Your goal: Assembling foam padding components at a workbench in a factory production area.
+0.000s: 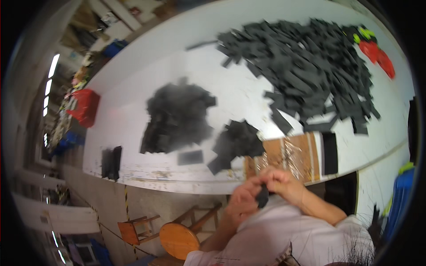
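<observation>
Close in front of my body, at the table's near edge, my left hand [243, 198] and my right hand [282, 181] meet with their fingers closed. Between them they pinch a small black fabric piece [262, 197]; part of it is hidden by the fingers. Just beyond lies a brown cardboard sheet [280, 153] with shiny clear tape on it. A small heap of black pieces [238, 142] overlaps its left side. To its right rests a neat black stack [329, 154].
A large pile of black strips [306, 66] covers the far right of the white table [128, 133]. Another black heap [177, 117] lies mid-table, with a dark stack [112, 162] at the left. Red bags [85, 107] hang off the left end. Wooden stools [179, 239] stand below.
</observation>
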Tool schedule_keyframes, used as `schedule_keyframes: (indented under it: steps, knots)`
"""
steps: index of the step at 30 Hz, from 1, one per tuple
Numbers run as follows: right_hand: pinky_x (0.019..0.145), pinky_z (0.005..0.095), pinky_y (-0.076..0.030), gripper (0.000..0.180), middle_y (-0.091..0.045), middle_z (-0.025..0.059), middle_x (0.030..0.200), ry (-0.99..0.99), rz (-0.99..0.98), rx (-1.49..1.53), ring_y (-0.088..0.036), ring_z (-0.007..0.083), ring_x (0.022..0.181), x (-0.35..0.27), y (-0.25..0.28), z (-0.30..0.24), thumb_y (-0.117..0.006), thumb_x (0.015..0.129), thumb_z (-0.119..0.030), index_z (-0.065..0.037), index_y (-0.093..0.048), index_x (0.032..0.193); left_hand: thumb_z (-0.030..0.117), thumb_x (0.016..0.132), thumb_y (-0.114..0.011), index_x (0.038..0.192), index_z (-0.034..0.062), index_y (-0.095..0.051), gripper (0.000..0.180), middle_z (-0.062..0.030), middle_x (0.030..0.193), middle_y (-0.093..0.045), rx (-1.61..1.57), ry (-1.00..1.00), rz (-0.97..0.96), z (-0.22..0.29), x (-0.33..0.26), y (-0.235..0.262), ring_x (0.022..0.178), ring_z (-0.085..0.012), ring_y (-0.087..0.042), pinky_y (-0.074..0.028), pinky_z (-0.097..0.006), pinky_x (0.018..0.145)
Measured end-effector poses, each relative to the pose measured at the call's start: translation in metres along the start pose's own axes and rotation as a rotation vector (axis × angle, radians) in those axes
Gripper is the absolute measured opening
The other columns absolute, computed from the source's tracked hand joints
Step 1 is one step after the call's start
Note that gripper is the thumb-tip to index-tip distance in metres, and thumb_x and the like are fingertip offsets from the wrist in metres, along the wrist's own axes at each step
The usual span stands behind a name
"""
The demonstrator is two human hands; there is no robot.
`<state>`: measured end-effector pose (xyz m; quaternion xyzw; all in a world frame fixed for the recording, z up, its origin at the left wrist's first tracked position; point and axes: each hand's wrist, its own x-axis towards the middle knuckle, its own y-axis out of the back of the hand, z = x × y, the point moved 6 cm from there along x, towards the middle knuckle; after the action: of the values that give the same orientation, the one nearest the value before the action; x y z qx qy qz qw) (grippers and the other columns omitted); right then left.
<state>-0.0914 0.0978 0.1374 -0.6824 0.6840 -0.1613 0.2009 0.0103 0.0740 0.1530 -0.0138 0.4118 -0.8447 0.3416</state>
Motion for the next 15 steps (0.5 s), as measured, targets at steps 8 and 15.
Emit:
schedule_keyframes:
  steps: [8, 15]
  knots:
    - [0.061, 0.0246, -0.042, 0.001, -0.052, 0.0090, 0.082, 0.422, 0.198, -0.750, -0.051, 0.0202, 0.070, -0.018, 0.005, -0.070, -0.051, 0.077, -0.001, -0.001, -0.051, 0.076, -0.006, 0.075, -0.048, 0.096, -0.0038, -0.053, 0.022, -0.0087, 0.090, -0.056, 0.752, -0.533, 0.208, 0.013, 0.017, -0.026, 0.061, -0.0049, -0.051, -0.041, -0.015, 0.048]
    - [0.056, 0.0311, -0.039, 0.007, -0.046, 0.0108, 0.070, 0.331, 0.333, -0.906, -0.047, 0.0255, 0.063, -0.023, -0.002, -0.125, -0.056, 0.074, -0.006, 0.000, -0.052, 0.075, -0.004, 0.078, -0.051, 0.089, -0.0044, -0.049, 0.011, -0.0147, 0.088, -0.057, 0.337, -0.467, 0.100, 0.036, 0.043, -0.064, 0.069, -0.0096, -0.056, -0.043, -0.015, 0.049]
